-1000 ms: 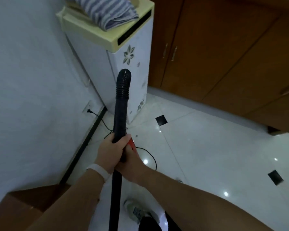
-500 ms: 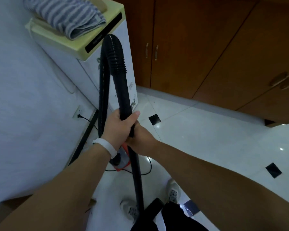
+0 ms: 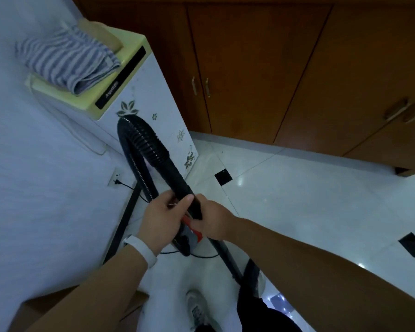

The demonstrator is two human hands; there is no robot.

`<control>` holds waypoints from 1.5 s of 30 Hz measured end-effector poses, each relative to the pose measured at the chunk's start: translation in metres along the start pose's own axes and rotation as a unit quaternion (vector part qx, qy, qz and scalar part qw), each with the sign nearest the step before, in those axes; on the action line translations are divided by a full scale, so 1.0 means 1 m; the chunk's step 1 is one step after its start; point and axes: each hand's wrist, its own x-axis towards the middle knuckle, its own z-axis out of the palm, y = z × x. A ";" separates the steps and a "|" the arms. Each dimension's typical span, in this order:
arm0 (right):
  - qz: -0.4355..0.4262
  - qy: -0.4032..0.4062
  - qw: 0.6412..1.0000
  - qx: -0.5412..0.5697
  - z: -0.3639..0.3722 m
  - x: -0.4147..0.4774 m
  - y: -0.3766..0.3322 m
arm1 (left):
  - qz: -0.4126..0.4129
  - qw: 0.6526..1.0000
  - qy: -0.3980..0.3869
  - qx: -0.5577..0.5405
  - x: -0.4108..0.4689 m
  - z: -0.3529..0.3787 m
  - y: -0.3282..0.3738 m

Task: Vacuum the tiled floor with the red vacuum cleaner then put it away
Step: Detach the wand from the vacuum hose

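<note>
The black ribbed vacuum hose (image 3: 146, 142) arches up in front of the white cabinet and bends back down on its left. My left hand (image 3: 162, 218) grips the hose where it meets the black wand (image 3: 227, 256), thumb over the top. My right hand (image 3: 213, 220) holds the wand just below, fingers curled round it. The red and grey vacuum body (image 3: 191, 234) shows on the floor between and under my hands, mostly hidden. The wand runs down to the right past my legs.
A white flowered cabinet (image 3: 153, 121) with a striped cloth (image 3: 67, 61) on top stands by the left wall. The power cord (image 3: 130, 188) runs from a wall socket (image 3: 115, 179). Brown cupboards (image 3: 273, 80) line the back. White tiled floor (image 3: 309, 200) lies to the right. My shoe (image 3: 198, 307) is below.
The hose loop has tilted down and to the right, away from my face. Both hands stay on the wand joint, and the view has swung to show more of the cabinet top.
</note>
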 end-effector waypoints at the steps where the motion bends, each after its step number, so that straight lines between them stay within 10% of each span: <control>1: 0.002 -0.016 1.000 -0.005 -0.004 0.000 0.003 | -0.006 1.000 -0.002 0.006 -0.002 0.003 0.002; 8: 0.016 -0.041 0.992 -0.117 -0.032 -0.004 0.026 | 0.111 0.967 -0.023 0.227 -0.022 -0.002 0.034; 14: 0.028 -0.051 0.975 -0.216 -0.061 -0.028 0.067 | 0.447 0.783 -0.043 0.430 -0.023 0.010 0.040; 18: 0.032 -0.066 0.971 -0.227 -0.085 -0.043 0.078 | 0.426 0.700 -0.079 0.568 -0.013 0.033 0.045; 25: 0.045 -0.054 0.973 -0.219 -0.093 -0.059 0.102 | 0.167 0.742 -0.241 0.603 -0.010 0.057 0.060; 33: 0.212 0.108 0.969 -0.065 -0.055 -0.101 0.132 | -0.047 0.899 -0.344 0.269 -0.027 0.081 0.038; 40: 0.429 0.167 0.765 0.450 -0.002 -0.124 0.079 | -0.073 0.900 -0.365 0.226 -0.040 0.105 -0.016; 45: 0.423 0.206 0.697 0.541 0.026 -0.112 0.035 | -0.039 0.887 -0.395 0.234 -0.049 0.090 -0.043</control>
